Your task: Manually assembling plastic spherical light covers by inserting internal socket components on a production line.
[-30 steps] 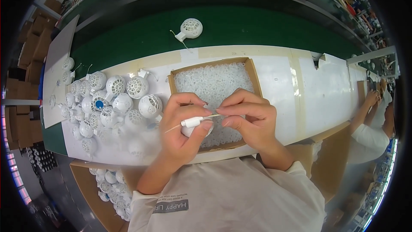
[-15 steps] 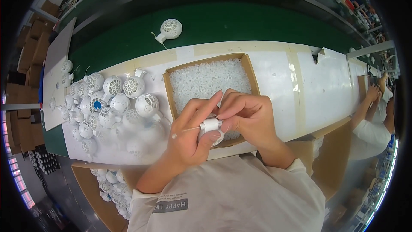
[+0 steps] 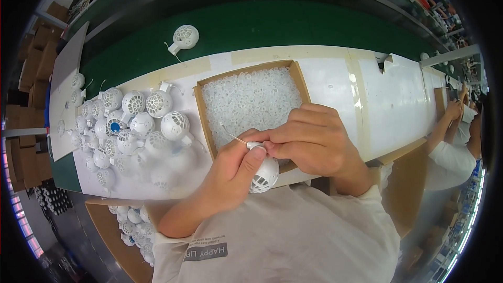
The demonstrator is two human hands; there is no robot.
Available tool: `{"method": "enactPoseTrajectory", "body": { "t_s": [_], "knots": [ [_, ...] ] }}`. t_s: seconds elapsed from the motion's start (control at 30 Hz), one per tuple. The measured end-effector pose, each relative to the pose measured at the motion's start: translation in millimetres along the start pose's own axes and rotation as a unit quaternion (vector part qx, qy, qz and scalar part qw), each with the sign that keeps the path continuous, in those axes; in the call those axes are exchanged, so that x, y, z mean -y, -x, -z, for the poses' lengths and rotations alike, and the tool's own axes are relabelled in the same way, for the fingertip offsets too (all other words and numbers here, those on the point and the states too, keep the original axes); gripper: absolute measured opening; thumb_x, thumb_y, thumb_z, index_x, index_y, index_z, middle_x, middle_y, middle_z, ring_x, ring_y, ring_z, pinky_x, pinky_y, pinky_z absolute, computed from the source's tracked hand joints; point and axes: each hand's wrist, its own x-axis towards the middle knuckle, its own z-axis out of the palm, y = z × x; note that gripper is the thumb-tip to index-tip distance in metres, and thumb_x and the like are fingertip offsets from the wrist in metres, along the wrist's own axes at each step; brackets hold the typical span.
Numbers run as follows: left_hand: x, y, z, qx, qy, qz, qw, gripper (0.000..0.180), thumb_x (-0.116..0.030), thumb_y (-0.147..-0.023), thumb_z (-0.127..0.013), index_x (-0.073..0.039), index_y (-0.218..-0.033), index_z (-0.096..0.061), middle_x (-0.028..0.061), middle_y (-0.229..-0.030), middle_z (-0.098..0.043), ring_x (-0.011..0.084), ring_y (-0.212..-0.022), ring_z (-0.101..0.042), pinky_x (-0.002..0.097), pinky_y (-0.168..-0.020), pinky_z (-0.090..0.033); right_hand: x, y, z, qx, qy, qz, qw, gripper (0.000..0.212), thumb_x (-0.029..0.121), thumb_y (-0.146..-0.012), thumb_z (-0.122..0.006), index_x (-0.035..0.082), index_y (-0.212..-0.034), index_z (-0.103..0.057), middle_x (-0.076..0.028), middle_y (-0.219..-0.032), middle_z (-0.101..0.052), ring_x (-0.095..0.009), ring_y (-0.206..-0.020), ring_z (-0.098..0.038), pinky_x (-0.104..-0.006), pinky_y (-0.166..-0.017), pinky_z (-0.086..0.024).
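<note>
A white openwork ball (image 3: 265, 176) with a short neck hangs from my hands in front of my shirt. My left hand (image 3: 228, 165) is closed round its neck, thumb on top. A thin pale cord (image 3: 234, 137) sticks out from the neck toward the upper left. At the neck's other end, my right hand (image 3: 317, 141) is closed in a pinch; whatever its fingertips hold is hidden. Just beyond both hands sits a shallow cardboard box (image 3: 304, 85) filled with small clear plastic pieces (image 3: 246, 94).
Many similar white balls (image 3: 133, 104) lie piled on the white tabletop (image 3: 330, 81) at left. One more ball (image 3: 185, 37) rests on the green conveyor belt (image 3: 251, 26). Open cartons (image 3: 112, 230) stand below the table on both sides. Another person (image 3: 443, 152) works at far right.
My right hand has turned, its knuckles now upward, with fingertips at the neck. The held ball hangs lower and shows more. On the belt, the single ball has shifted left.
</note>
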Motion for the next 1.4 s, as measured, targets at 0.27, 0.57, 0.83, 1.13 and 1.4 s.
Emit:
{"method": "enactPoseTrajectory", "body": {
  "t_s": [0.27,0.57,0.83,1.13,1.4],
  "knots": [
    [-4.5,16.6,8.8,-0.052,-0.256,-0.057,0.964,0.036,-0.022,-0.1,-0.054,0.002,-0.126,-0.055,0.0202,-0.104,-0.062,0.0358,-0.087,-0.062,0.0372,-0.077,-0.051,-4.2,-8.7,-19.6,0.057,-0.061,-0.034,0.996,0.016,0.004,-0.064,-0.077,0.003,-0.076,-0.067,-0.009,-0.076,-0.068,-0.022,-0.059,-0.058,-0.0301,-0.049,-0.041],
    [-36.8,167.6,93.3,-0.126,-0.272,0.004,0.954,0.051,-0.017,-0.09,-0.066,-0.006,-0.139,-0.054,0.0087,-0.101,-0.066,0.0201,-0.087,-0.064,0.0313,-0.076,-0.05,-1.1,-18.0,-31.4,0.192,-0.056,-0.213,0.957,0.023,0.005,-0.069,-0.077,0.003,-0.091,-0.069,-0.01,-0.081,-0.064,-0.028,-0.072,-0.058,-0.038,-0.066,-0.047],
    [-21.0,314.8,103.0,-0.441,-0.367,0.304,0.761,0.064,-0.002,-0.086,-0.066,-0.009,-0.146,-0.045,0.0092,-0.11,-0.064,0.0183,-0.101,-0.061,0.0289,-0.084,-0.05,-17.5,-0.8,-48.9,0.276,0.123,-0.282,0.911,0.015,0.004,-0.074,-0.074,0.002,-0.086,-0.066,-0.013,-0.081,-0.062,-0.032,-0.08,-0.058,-0.0406,-0.071,-0.048],
    [-38.4,193.4,253.9,-0.519,-0.51,0.18,0.663,0.055,-0.02,-0.086,-0.072,-0.016,-0.138,-0.055,0.0094,-0.116,-0.068,0.0243,-0.088,-0.067,0.0352,-0.08,-0.052,-11.2,13.3,-42.7,0.24,0.161,-0.268,0.919,0.012,0.003,-0.075,-0.073,0.002,-0.084,-0.065,-0.013,-0.081,-0.062,-0.033,-0.081,-0.058,-0.0418,-0.07,-0.047],
    [6.5,145.1,328.8,-0.446,-0.676,0.24,0.535,0.063,-0.026,-0.079,-0.074,-0.021,-0.138,-0.053,0.0103,-0.121,-0.066,0.0328,-0.11,-0.063,0.0461,-0.088,-0.051,-4.5,32.1,-46.2,0.174,0.178,-0.261,0.933,0.011,0.002,-0.074,-0.073,0.003,-0.083,-0.066,-0.01,-0.083,-0.06,-0.032,-0.08,-0.055,-0.0416,-0.068,-0.046]
  ]
}}
